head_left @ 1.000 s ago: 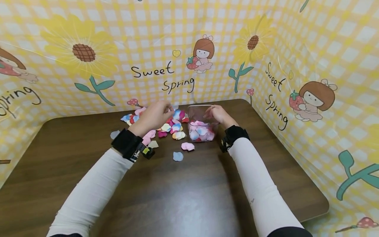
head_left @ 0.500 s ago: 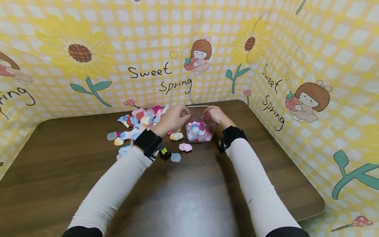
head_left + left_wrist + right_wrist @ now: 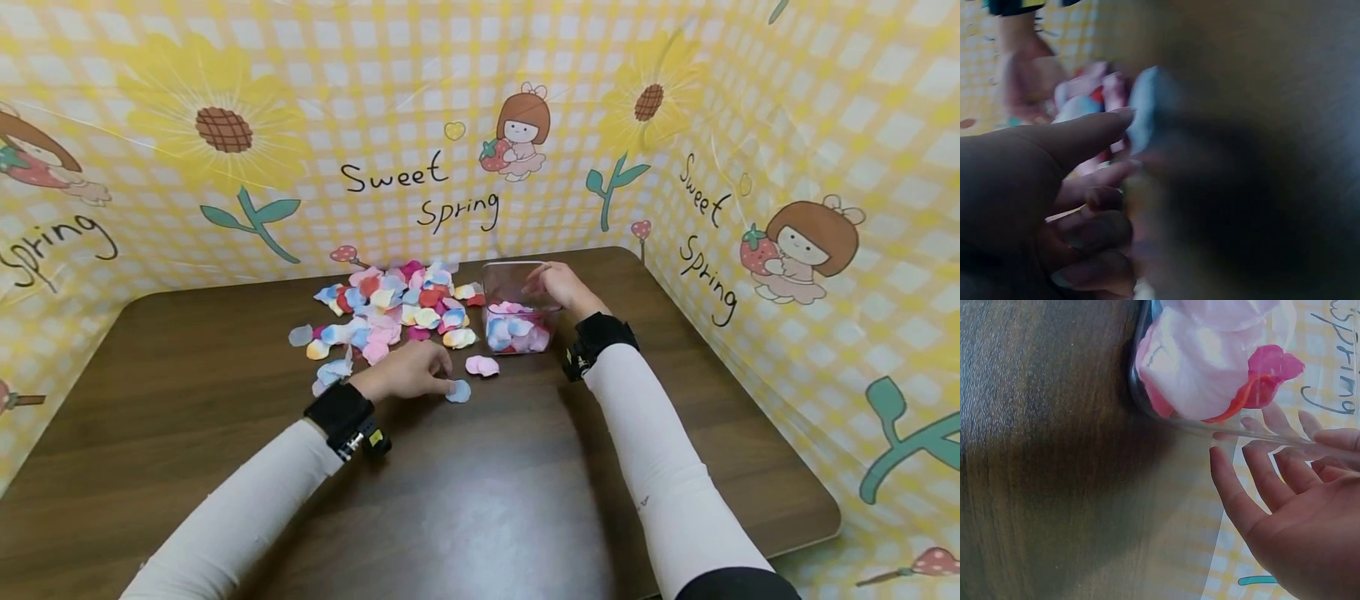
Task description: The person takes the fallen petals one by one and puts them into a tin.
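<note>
Left hand (image 3: 408, 371): at the blue petal (image 3: 458, 392); we can't tell if pinching
Right hand (image 3: 564, 287): gripping our clear box (image 3: 505, 286)

A dark wood-grain table (image 3: 450, 492) bears multicolored petals (image 3: 386, 312) scattered beyond the left hand (image 3: 408, 371), a pale blue petal (image 3: 460, 393) touching it, and a clear box (image 3: 501, 286) at the right hand (image 3: 564, 286).

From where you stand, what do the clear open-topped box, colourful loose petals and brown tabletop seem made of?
Clear open-topped box: glossy, probably plastic, possibly glass; transparent walls, bright edges. Colourful loose petals: matte, likely fabric; thin, curled edges. Brown tabletop: satin wood or laminate; grain lines, soft glare.
</note>
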A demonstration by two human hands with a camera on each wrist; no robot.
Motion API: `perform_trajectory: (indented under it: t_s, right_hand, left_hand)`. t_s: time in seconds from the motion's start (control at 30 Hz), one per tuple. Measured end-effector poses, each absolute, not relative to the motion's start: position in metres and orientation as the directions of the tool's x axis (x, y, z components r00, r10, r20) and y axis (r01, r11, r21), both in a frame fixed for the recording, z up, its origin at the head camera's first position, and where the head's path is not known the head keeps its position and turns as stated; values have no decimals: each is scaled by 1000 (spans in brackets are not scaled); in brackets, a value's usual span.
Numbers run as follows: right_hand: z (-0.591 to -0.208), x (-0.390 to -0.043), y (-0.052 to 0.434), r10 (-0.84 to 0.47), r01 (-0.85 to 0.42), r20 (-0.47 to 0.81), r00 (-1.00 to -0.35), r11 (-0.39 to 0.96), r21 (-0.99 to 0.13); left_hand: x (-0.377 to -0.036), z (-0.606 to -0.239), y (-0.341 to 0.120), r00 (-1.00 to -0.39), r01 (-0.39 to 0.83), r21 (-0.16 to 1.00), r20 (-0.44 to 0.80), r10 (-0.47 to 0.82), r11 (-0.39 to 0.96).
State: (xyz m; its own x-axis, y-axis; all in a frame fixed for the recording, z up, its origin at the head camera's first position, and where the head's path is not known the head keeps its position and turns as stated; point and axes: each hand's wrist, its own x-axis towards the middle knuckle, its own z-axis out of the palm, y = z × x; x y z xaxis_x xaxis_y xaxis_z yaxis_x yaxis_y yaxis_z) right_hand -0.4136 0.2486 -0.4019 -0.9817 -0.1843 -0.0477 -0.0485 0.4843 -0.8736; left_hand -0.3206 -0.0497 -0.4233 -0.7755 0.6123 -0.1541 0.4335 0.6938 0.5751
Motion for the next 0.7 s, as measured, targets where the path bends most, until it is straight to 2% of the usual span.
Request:
perform_trajectory:
  t_s: [0.13,0.3,0.37,0.57,0.7]
  right_hand:
    - [-404,-415,249,-182,-42,-52,-982,476,-879]
    - [-402,-416,251,-174,-45,-44,-984,475,-879]
    - [-400,-415,252,-176,-41,-49,-983,474,-880]
    - [-399,-412,252,-169,-40,-46,-984,473,-880]
    - [-402,-414,250,-177,-50,-39,-983,474,-879]
  left_hand:
    - [-318,-437,-46,-765,426,623,-139,629,656]
    - [-321,-432,-45,-751,447,637,-115,651,628]
    - [-324,-422,-46,-764,447,642,-89,639,623]
    - [-337,-376,-36,-819,493,615,87,568,616]
    - [-344,-352,-21,-835,489,630,139,532,603]
